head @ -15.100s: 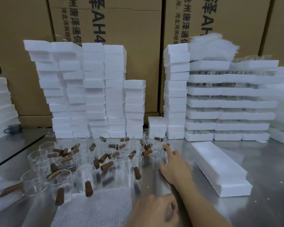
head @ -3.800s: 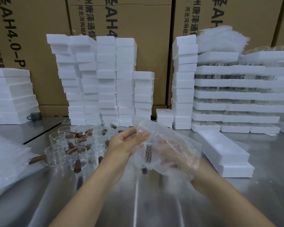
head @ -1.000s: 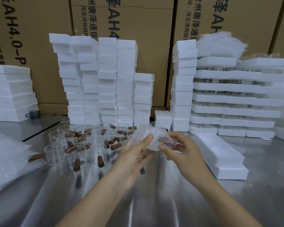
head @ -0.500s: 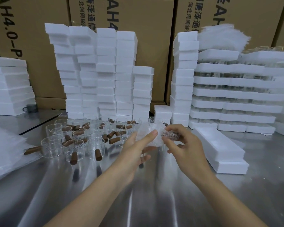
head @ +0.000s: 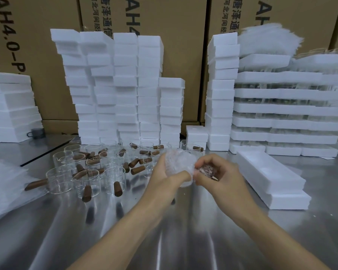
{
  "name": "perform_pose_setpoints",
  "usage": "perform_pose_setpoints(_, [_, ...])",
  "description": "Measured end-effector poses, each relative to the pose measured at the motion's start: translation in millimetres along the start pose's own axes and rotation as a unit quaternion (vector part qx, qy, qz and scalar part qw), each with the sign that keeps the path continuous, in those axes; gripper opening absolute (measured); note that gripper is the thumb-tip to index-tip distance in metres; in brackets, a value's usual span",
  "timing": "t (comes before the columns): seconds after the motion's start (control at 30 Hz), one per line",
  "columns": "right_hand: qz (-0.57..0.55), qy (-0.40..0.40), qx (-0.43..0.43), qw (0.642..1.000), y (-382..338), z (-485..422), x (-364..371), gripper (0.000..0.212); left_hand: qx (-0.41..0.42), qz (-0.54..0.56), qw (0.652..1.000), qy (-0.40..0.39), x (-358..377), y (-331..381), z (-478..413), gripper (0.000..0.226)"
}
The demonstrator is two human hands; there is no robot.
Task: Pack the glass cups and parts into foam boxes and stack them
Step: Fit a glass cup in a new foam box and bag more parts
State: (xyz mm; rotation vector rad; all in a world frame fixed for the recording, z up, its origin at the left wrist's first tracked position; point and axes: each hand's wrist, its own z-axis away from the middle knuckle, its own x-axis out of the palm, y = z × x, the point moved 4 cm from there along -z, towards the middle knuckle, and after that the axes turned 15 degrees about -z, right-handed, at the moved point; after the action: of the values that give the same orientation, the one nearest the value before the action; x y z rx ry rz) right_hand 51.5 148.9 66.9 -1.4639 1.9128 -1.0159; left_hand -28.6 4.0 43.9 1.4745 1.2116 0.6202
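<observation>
1. Head view: both forearms reach in from the bottom edge, and the hands meet above the middle of the steel table (head: 164, 236).
2. The left hand (head: 164, 175) has its fingers curled round a bubble-wrapped glass cup (head: 179, 162), with the thumb pressed on the near side of the wrap.
3. The right hand (head: 221, 177) pinches the right end of the same bundle, where a brown wooden handle (head: 207, 169) shows through the wrap between thumb and fingers.
4. The bundle is held off the table, between the two hands and touching both.
5. To the left of the hands, a cluster of unwrapped glass cups (head: 90, 172) with brown wooden handles stands on the table, some upright and some with handles pointing toward the camera.
6. To the right of the right hand lies a long foam box (head: 269, 170), resting on a second one and apart from the hand.
7. Behind the cups rise several columns of small foam boxes (head: 125, 84), with another column (head: 220, 94) further right.
8. Far right, wide foam trays (head: 291, 110) are stacked, with glass visible between the layers.
9. Sheets of bubble wrap (head: 4, 188) lie at the left edge.
10. Cardboard cartons (head: 174, 20) with printed lettering fill the background.
</observation>
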Motion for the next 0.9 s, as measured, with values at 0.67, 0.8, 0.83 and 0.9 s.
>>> perform_pose_setpoints(0.67, [0.307,-0.033,-0.133,0.942,-0.6,9.5,8.9,0.032,0.258,-0.327,0.901,0.118,-10.9,17.3,12.8,0.071])
perform_pose_setpoints(0.8, [0.286,-0.049,-0.098,0.952,-0.1,4.4,-0.5,0.034,0.211,-0.340,0.906,0.137,-9.5,11.0,14.5,0.072])
perform_pose_setpoints(0.83, [0.288,-0.019,-0.101,0.952,-3.2,1.7,-8.9,0.031,0.177,-0.323,0.918,0.146,-10.4,9.1,13.5,0.071])
perform_pose_setpoints(0.9, [0.328,0.075,-0.102,0.936,-8.6,-4.1,-33.9,0.029,0.114,-0.250,0.950,0.149,-13.6,3.1,9.4,0.066])
